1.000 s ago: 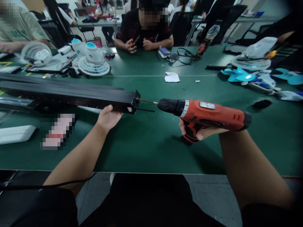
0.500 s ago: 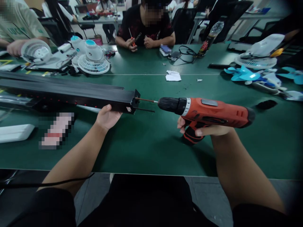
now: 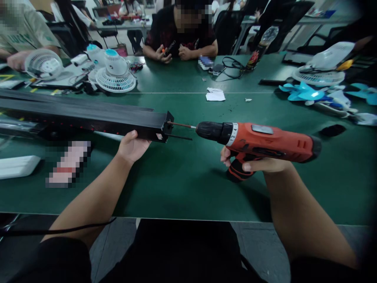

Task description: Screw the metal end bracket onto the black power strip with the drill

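Observation:
A long black rectangular metal beam (image 3: 118, 121) reaches in from the left, and its open end faces right. Near that end my left hand (image 3: 133, 147) grips it from below, thumb along the near side. My right hand (image 3: 259, 164) is wrapped round the handle of a red and black cordless drill (image 3: 273, 137). A thin brownish rod (image 3: 181, 124) runs from the drill's chuck to the beam's end; whether it turns I cannot tell. Below it a thin dark rod (image 3: 182, 136) sticks out of the same end.
White fan parts (image 3: 114, 76) stand at the back left, blue fan blades (image 3: 303, 92) at the right. A pixelated flat object (image 3: 69, 163) and a white piece (image 3: 17, 167) lie near left. Paper scraps (image 3: 215, 94) and a bottle (image 3: 262, 47) are further back. A person (image 3: 179, 39) sits opposite.
The back of the drill has swung slightly right and down, with my right hand still round it. My left hand and the beam look almost unmoved. The person opposite has shifted a hand.

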